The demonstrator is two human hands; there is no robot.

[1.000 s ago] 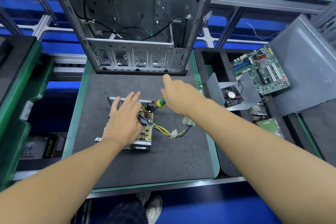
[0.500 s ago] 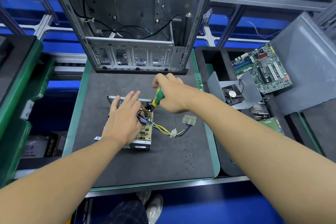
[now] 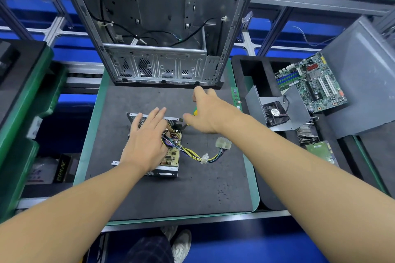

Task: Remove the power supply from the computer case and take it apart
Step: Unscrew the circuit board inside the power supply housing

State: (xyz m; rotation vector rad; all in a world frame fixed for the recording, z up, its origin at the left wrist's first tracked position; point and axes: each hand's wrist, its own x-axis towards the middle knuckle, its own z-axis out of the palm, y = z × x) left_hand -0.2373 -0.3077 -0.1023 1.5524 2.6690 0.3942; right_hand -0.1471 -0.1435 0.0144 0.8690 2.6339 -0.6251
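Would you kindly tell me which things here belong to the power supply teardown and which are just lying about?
Job in hand: power supply, screwdriver, computer case, left hand, right hand.
Lying about: motherboard, fan, hard drive, grey panel.

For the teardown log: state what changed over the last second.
The right hand re-gripped the screwdriver: one finger pointed out, then all curled over the handle, now fingers lifted again, as if turning it. Its tip stays at the far right corner of the power supply. The left hand still presses flat on it; cable plugs and computer case have not moved.
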